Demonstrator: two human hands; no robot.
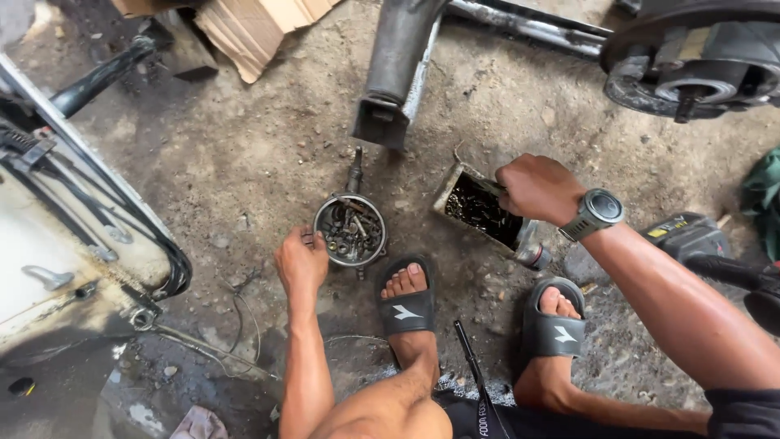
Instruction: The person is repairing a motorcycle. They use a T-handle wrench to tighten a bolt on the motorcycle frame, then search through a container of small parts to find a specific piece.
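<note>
Cut-open oil can, lying on its side on the dirt floor beside the right foot, holds dark bolts and scraps. Right hand reaches into its upper end, fingers curled around something I cannot make out. Round metal tin of nuts and washers sits by the left foot; left hand grasps its rim.

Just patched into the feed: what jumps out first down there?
Two bare hands over containers of small metal parts on the dirt floor: the left hand grips the rim of a round tin of nuts and bolts, and the right hand, wearing a wristwatch, reaches into a cut-open rectangular can of dark hardware. Just below are two feet in black sandals.
</note>
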